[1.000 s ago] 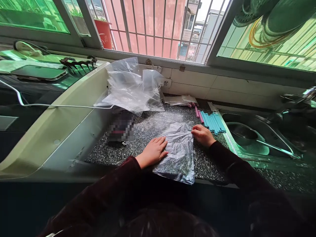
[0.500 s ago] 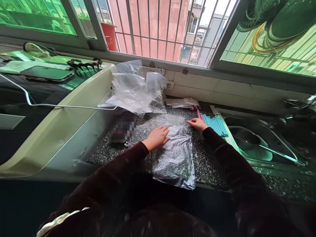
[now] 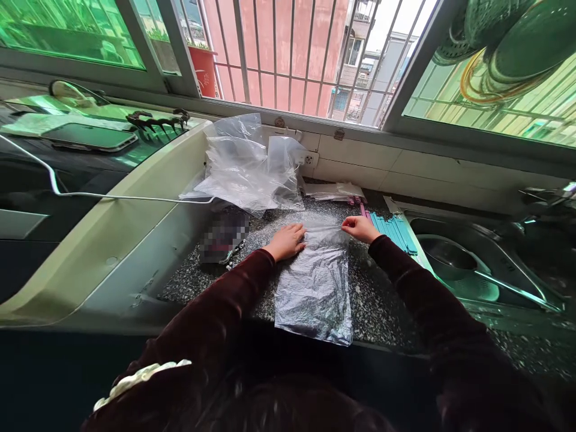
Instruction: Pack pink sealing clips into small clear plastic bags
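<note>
A clear plastic bag (image 3: 315, 288) lies flat on the speckled granite counter (image 3: 382, 306), its near end hanging over the front edge. My left hand (image 3: 287, 240) rests on the bag's far left corner with fingers curled onto the plastic. My right hand (image 3: 357, 228) pinches the bag's far right corner. Both hands hold the bag's top edge, stretched between them. Dark red sleeves cover both arms.
A heap of crumpled clear bags (image 3: 247, 168) sits at the back by the wall socket. Teal and pink sticks (image 3: 391, 231) lie right of my right hand beside a steel sink (image 3: 454, 264). A dark blurred item (image 3: 222, 237) lies left. A phone (image 3: 90, 137) and cable rest on the left appliance.
Both hands slid away from me along the bag to its far edge. The left hand went from flat on the bag to gripping the corner; the right now pinches the other corner.
</note>
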`<state>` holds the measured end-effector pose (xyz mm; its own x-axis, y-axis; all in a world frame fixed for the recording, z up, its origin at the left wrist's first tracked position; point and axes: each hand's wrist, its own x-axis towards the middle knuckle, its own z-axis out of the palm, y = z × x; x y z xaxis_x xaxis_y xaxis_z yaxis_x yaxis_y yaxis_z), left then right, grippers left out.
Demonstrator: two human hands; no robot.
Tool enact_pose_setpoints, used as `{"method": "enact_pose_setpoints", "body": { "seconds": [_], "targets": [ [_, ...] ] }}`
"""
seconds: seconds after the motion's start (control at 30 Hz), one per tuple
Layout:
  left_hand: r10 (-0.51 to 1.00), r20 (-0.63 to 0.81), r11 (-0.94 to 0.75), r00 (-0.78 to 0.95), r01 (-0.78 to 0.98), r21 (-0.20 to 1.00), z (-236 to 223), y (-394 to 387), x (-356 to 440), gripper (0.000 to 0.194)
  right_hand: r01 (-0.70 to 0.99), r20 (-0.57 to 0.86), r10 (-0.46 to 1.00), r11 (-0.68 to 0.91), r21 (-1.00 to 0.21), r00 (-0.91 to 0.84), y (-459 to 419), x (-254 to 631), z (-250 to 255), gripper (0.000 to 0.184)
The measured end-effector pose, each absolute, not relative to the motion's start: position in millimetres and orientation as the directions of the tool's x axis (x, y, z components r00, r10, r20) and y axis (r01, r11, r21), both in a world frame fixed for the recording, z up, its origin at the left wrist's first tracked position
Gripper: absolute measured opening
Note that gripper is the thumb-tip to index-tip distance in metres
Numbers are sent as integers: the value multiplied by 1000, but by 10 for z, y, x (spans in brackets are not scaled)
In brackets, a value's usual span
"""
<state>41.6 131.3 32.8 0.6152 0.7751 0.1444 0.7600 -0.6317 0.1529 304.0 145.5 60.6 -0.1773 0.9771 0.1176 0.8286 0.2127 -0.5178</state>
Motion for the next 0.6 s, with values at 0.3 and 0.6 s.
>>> {"method": "enact_pose_setpoints", "body": {
  "seconds": [0.3,0.6],
  "targets": [
    [475,313,-869,822,384,311,527,577,760,27,792,401,848,493,-359,-346,1472,2891,872,12],
    [591,168,-805,789,564,183,196,660,728,42,761,525,751,591,-268,-400,1360,2748,1041,11]
  ]
}}
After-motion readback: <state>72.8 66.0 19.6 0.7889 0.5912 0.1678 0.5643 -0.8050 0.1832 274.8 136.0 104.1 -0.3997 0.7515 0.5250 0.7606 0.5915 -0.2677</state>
